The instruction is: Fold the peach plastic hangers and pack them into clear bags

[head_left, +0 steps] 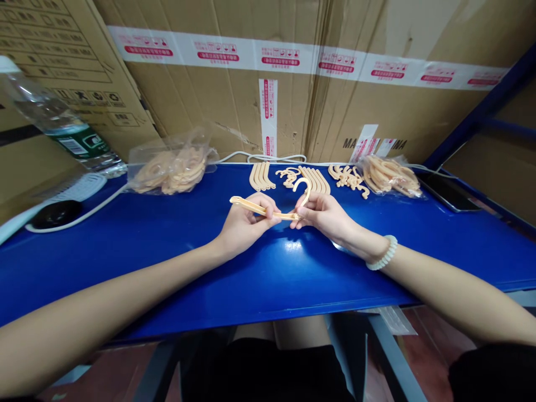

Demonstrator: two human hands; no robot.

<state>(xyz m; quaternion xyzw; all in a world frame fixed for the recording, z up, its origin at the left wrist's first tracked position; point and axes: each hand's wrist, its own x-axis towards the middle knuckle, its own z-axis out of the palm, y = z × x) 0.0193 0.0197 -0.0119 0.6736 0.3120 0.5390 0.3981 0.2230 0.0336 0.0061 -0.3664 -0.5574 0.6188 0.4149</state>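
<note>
My left hand is closed around a cream plastic hanger arm, whose free end sticks out to the left. At the other end of the arm, my right hand pinches a curved cream hanger hook that stands up with its curl to the left. Hook and arm meet at my right fingertips; whether they are joined I cannot tell. Just behind my hands lie a row of loose hanger arms, a second row of arms and a small pile of hooks.
More hooks lie to the right, beside a plastic bag of hanger parts and a phone. Leftward are another bag of parts, a water bottle and a black round object. Cardboard boxes wall the blue table.
</note>
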